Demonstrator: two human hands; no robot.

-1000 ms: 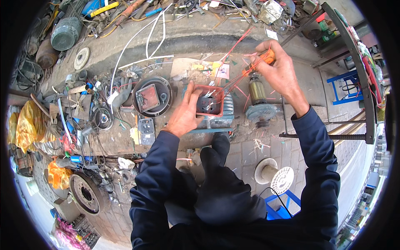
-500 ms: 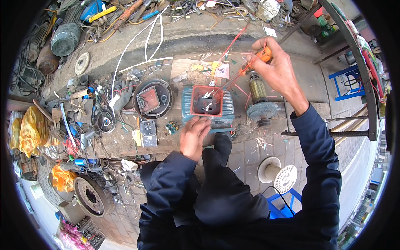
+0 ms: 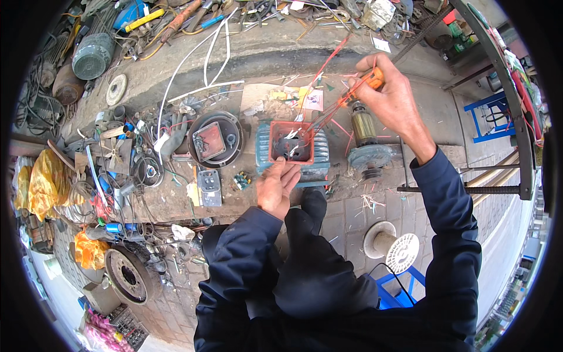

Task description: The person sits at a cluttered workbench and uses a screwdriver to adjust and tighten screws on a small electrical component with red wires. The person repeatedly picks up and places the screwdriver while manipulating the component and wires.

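A ribbed blue-green electric motor (image 3: 264, 142) lies before me, its square red terminal box (image 3: 314, 152) facing up. Red wires (image 3: 324, 117) and white-sleeved ends come out of the box. My left hand (image 3: 277, 186) is at the box's near edge, thumb on the rim, fingers stretched out and holding nothing. Above and right of the box, my right hand (image 3: 392, 94) is closed round the orange handle of a screwdriver (image 3: 374, 77). Its shaft slants down to the box among the red wires, and its tip is hard to make out. Some red strands pass by the right fingers.
A rotor (image 3: 365, 124) with a flange stands right of the motor. To the left are a round metal end cover (image 3: 192, 146), a grey cover plate (image 3: 209, 182) and tangled scrap. A white plastic spool (image 3: 402, 252) lies on the paving beside a blue stool (image 3: 384, 287).
My left hand has turned palm up and shifted slightly, with its thumb now on the box rim. The right hand with the screwdriver has barely moved.
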